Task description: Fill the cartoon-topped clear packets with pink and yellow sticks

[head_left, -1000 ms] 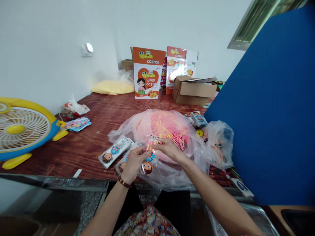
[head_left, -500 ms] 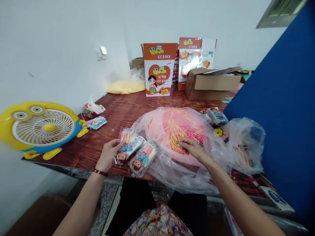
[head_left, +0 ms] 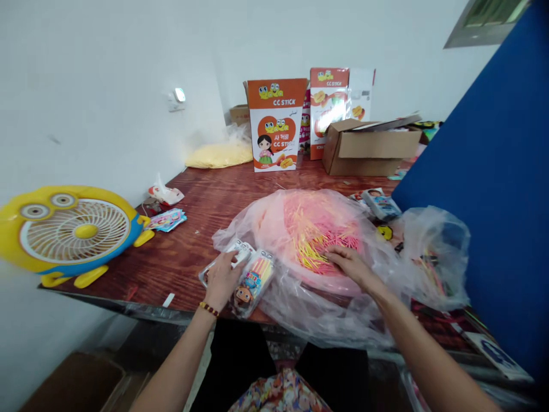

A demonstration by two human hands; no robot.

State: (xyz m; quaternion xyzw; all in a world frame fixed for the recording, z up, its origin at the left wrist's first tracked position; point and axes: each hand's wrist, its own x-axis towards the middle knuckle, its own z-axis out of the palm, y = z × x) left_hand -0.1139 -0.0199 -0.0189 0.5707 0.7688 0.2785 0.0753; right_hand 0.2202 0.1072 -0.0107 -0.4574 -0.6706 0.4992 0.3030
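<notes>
Palm down, the left hand lies loose and flat on a clear packet near the front edge of the tabletop, gripping nothing. Touching it at 3 o'clock lies a second packet, filled with coloured sticks. The right hand reaches into the loose sticks heaped in a pink basin inside a plastic bag; whether its fingertips pinch any cannot be told. A yellow fan stands at 9 o'clock, a CC STICK box at 12.
</notes>
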